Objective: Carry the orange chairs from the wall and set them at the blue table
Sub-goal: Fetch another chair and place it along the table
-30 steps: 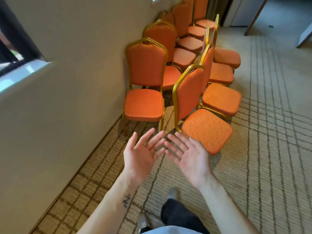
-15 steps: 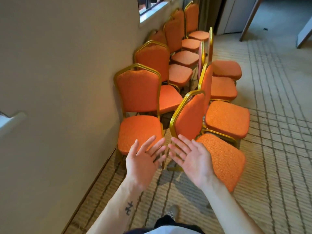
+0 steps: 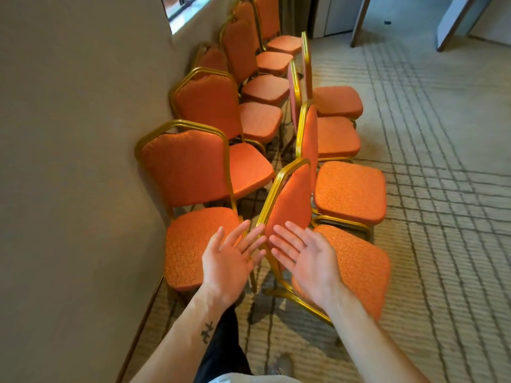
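Several orange chairs with gold frames stand in two rows along the beige wall [image 3: 69, 161]. The nearest chair of the outer row [image 3: 356, 266] faces right, its backrest [image 3: 290, 205] edge-on to me. The nearest chair of the wall row [image 3: 193, 244] stands to its left, facing me. My left hand [image 3: 232, 258] and my right hand [image 3: 307, 258] are held out palm-up with fingers spread, just in front of that backrest. Neither hand touches a chair. The blue table is not in view.
More orange chairs [image 3: 265, 89] run back along the wall toward a window [image 3: 185, 12]. Patterned beige carpet [image 3: 442, 189] lies to the right. Wooden legs or panels [image 3: 359, 20] stand at the far back. My leg and shoe [image 3: 279, 363] show below.
I have come closer to the chairs; the nearest ones now lie right under my outstretched hands. Both hands stay open and palm-up as before.
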